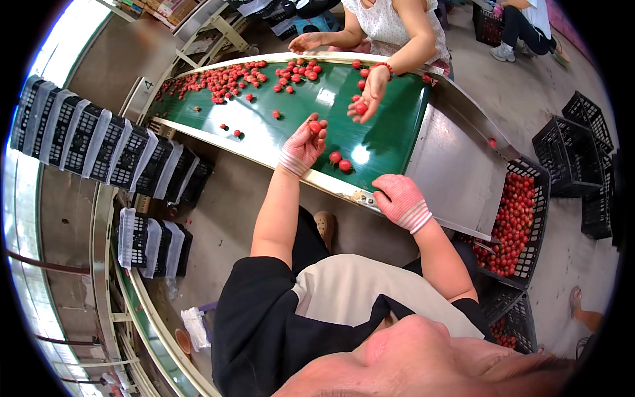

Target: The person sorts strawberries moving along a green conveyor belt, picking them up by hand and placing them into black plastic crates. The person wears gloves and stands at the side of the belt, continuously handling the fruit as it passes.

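My left hand [303, 145], in a thin glove that leaves the fingertips bare, holds a red cherry tomato [315, 127] above the green conveyor belt [297, 106]. My right hand [403, 202], in a matching pink glove with a striped cuff, is palm down at the belt's near edge. Its fingers curl under, so I cannot see whether anything is in them. Two tomatoes [340, 161] lie on the belt between my hands. Farther left, a dense spread of tomatoes [221, 82] covers the belt's far side, with a few loose ones nearer me.
Across the belt, a co-worker's hand [372, 94] has a tomato at its fingers. A metal chute [459, 164] slopes from the belt's right end to a black crate [538, 213] of tomatoes. Stacked black crates stand left [94, 134] and right [565, 154].
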Tool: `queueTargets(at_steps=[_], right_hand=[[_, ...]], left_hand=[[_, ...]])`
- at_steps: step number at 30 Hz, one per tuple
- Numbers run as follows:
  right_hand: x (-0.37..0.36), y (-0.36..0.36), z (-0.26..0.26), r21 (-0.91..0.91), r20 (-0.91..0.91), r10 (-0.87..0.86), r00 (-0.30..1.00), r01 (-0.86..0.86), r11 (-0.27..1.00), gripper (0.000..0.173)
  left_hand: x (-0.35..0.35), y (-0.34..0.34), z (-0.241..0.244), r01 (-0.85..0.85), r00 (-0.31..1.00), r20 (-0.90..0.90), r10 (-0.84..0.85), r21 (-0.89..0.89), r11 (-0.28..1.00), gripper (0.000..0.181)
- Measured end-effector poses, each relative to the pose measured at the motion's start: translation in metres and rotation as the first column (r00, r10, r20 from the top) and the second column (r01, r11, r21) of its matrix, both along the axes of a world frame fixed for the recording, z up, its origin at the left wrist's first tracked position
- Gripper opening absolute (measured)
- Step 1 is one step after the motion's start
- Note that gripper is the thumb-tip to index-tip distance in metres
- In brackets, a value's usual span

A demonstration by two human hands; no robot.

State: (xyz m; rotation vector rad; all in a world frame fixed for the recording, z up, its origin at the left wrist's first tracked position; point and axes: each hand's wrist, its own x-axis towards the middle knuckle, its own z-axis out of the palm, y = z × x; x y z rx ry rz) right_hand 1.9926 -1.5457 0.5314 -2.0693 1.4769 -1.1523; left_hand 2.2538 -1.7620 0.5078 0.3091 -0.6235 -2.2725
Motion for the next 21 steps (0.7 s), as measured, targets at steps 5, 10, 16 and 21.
queueTargets(at_steps=[5, 10, 16, 21], right_hand=[[-0.004, -0.003, 0.002, 0.059, 0.028, -0.021, 0.999, 0.019, 0.998, 0.017], [-0.004, -0.005, -0.002, 0.061, 0.052, -0.039, 0.998, 0.036, 0.998, 0.019], [-0.007, -0.004, 0.002, 0.100, 0.056, -0.069, 0.996, 0.063, 0.993, 0.020], [-0.006, -0.007, 0.002, 0.096, 0.037, -0.063, 0.997, 0.060, 0.994, 0.021]], left_hand=[[-0.006, 0.005, 0.002, -0.063, 0.986, 0.146, 0.082, -0.129, 0.990, 0.048], [-0.010, -0.001, -0.003, -0.150, 0.918, 0.329, 0.221, -0.227, 0.962, 0.048], [-0.079, 0.025, 0.030, 0.000, 0.309, 0.446, 0.840, -0.883, 0.469, 0.059], [-0.107, 0.014, 0.067, 0.276, 0.448, 0.648, 0.616, -0.756, 0.594, 0.057]])
